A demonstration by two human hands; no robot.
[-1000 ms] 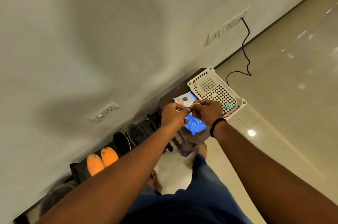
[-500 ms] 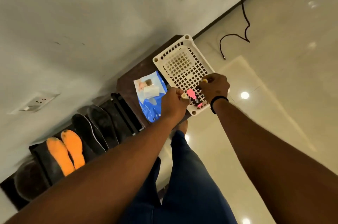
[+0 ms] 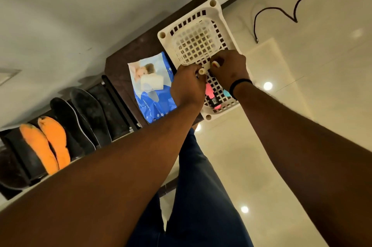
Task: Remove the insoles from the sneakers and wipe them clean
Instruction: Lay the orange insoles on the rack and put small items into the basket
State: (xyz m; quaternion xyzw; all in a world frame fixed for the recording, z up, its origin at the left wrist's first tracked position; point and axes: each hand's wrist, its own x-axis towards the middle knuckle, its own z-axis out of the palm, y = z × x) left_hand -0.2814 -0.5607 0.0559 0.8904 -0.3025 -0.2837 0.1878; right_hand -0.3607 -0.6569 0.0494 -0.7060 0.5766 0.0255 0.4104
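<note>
Insoles: two orange insoles and two dark insoles stand propped side by side on the shoe rack against the wall, well to the left of both hands.
Wipes: a blue wet-wipe pack lies flat on the brown stool, just beside the left hand.
Left hand: the left hand reaches forward with the arm nearly straight, knuckles up, fingers curled round a small cream cap.
Right hand: the right hand, black band at the wrist, is curled round a small object with a cream and reddish end; what it is I can't tell.
Basket: both hands meet over the white lattice basket on the stool; a pink marker lies inside it.
Floor: a black cable trails over glossy tiles.
</note>
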